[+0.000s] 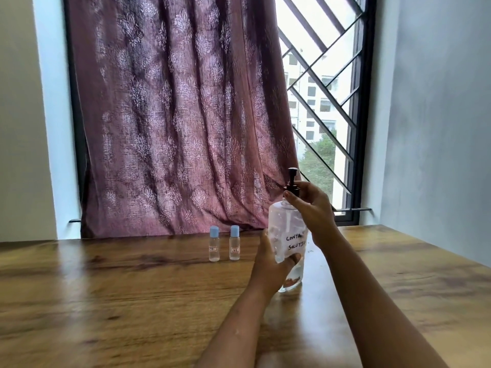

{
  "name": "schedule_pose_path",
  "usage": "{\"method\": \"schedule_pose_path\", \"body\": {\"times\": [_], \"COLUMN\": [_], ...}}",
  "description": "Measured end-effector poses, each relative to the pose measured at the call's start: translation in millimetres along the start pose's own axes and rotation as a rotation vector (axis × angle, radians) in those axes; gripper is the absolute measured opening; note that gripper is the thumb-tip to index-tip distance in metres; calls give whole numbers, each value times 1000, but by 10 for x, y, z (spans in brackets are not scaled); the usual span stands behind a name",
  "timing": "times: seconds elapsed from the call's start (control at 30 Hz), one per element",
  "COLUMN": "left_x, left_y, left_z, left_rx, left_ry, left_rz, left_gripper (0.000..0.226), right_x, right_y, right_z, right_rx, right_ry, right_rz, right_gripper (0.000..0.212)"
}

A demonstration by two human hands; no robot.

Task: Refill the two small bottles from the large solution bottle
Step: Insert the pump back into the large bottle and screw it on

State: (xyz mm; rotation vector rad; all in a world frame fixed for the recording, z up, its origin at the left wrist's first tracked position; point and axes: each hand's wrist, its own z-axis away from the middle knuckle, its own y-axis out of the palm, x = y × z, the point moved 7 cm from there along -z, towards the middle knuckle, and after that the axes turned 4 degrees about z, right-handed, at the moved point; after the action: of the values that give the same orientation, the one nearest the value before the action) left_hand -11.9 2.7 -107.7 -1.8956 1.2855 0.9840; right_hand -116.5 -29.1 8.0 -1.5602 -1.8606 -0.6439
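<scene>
The large clear solution bottle [285, 227], with a handwritten white label and a dark pump top [292, 179], stands on the wooden table [132, 301], slightly tilted. My left hand [271, 272] wraps its lower body from the left. My right hand [310, 208] grips the dark collar of the pump at the bottle's neck. Two small clear bottles with light blue caps stand upright side by side to the left: one [214, 244] and the other [234, 243], each with a small label, both capped and apart from my hands.
A maroon patterned curtain [180, 115] hangs behind the table's far edge. To its right is a window with a black diagonal grille [324, 102]. Grey walls stand on both sides.
</scene>
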Motion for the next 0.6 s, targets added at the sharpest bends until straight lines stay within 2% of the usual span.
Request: {"method": "schedule_pose_path", "body": {"times": [0.17, 0.23, 0.3, 0.37, 0.6], "left_x": [-32, -32, -10, 18, 27], "left_y": [35, 19, -11, -21, 16], "left_z": [15, 16, 11, 2, 6], "left_rx": [27, 23, 25, 39, 69], "left_ry": [26, 23, -6, -34, -78], "left_rz": [-36, -34, 1, 37, 99], "left_gripper": [74, 74, 71, 70, 68], "right_x": [37, 35, 0, -21, -51], "right_y": [-10, 31, 91, 97, -26], "right_z": [8, 13, 16, 1, -38], "right_rx": [-31, 26, 111, 142, -23], "right_ry": [-12, -7, 27, 45, -26], "right_rz": [31, 47, -49, -94, 67], "right_gripper": [32, 26, 18, 20, 32]}}
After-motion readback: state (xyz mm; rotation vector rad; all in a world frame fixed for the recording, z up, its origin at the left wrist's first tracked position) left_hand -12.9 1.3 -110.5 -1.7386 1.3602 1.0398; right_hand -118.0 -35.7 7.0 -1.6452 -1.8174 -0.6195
